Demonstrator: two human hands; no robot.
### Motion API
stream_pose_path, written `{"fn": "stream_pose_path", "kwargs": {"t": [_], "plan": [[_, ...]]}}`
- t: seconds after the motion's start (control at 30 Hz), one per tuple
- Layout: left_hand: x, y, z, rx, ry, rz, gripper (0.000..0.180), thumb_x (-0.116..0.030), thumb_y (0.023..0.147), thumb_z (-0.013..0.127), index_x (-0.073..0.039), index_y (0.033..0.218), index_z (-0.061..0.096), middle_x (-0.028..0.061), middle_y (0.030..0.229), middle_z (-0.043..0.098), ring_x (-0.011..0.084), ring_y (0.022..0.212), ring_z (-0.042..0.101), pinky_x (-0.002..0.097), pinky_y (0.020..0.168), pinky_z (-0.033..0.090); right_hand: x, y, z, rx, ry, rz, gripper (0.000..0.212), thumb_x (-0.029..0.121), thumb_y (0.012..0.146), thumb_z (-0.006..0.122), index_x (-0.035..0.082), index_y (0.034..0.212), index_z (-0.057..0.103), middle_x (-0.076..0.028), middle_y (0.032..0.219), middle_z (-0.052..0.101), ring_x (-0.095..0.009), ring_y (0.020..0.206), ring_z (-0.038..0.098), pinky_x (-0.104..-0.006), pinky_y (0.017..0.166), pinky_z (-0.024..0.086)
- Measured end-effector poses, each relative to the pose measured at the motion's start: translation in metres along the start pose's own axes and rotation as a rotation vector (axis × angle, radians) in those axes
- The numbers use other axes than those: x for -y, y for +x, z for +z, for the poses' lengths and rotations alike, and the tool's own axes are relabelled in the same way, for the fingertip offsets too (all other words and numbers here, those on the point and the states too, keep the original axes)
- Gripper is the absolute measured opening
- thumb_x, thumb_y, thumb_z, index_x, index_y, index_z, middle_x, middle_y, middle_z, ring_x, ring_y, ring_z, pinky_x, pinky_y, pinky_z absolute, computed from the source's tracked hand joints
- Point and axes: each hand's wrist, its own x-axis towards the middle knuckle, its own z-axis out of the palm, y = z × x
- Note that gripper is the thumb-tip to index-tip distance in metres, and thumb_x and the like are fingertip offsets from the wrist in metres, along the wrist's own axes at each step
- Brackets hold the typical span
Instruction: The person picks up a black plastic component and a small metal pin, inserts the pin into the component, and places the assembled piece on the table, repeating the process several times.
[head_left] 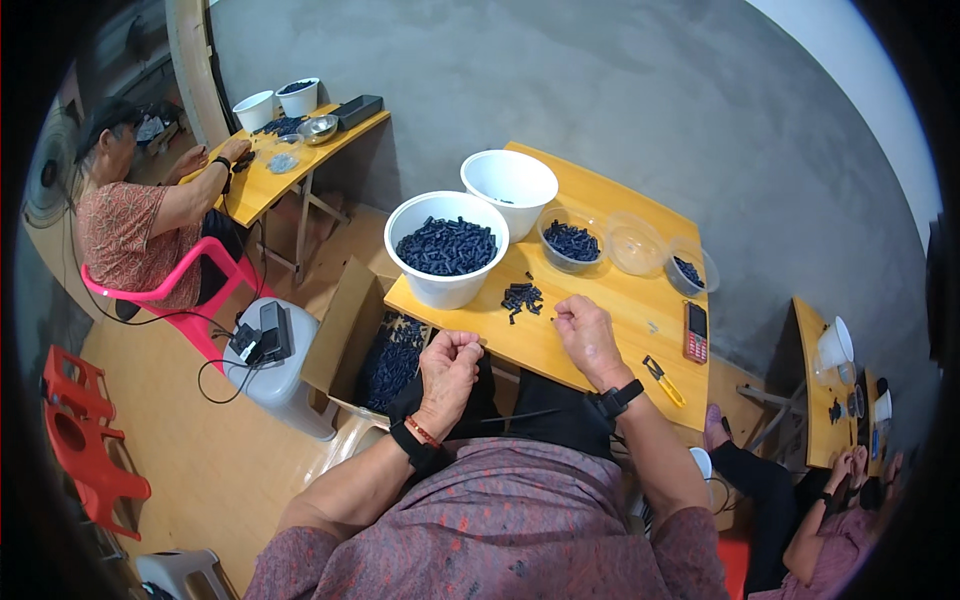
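My left hand [449,375] is closed in a pinch just off the near left edge of the yellow table [610,300]. Over the tabletop, my right hand [588,340] also has thumb and fingers pressed together. Whatever either hand pinches is too small or hidden to make out. A small heap of short black tubular pieces [521,298] lies just left of my right hand. Behind it, a white bucket [440,290] is filled with more such pieces. A clear plastic bowl [572,262] farther right contains some of them too.
A second white bucket [510,180], a clear container [636,240], a smaller cup of black pieces [688,273], a red phone [695,335] and a yellow-handled cutter [664,382] are on the table. A cardboard box [342,335] stands below left. Co-workers [140,220] sit left and right.
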Motion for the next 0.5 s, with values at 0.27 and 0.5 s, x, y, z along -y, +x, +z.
{"fn": "stream_pose_path", "kwargs": {"t": [0.27,0.5], "plan": [[0.001,0.002,-0.001,-0.029,-0.02,-0.058,0.011,-0.009,0.089,0.062,-0.005,0.099,0.061,0.0008,0.082,0.062,0.005,0.06,0.053,0.0197,0.054,0.047,0.024,0.049,0.002,0.051,0.023,-0.095,0.013,0.005,0.084,0.062,-0.002,0.093,0.069,-0.023,0.086,0.063,-0.04,0.084,0.062,-0.0438,0.076,0.05],[-0.001,0.004,-0.002,-0.026,-0.016,-0.06,0.011,-0.009,0.089,0.062,-0.005,0.099,0.061,0.001,0.083,0.063,0.0053,0.06,0.053,0.0198,0.053,0.047,0.011,0.073,0.023,0.185,-0.165,-0.149,0.014,0.005,0.083,0.061,-0.002,0.09,0.07,-0.024,0.087,0.063,-0.041,0.087,0.062,-0.0461,0.079,0.05]]}}
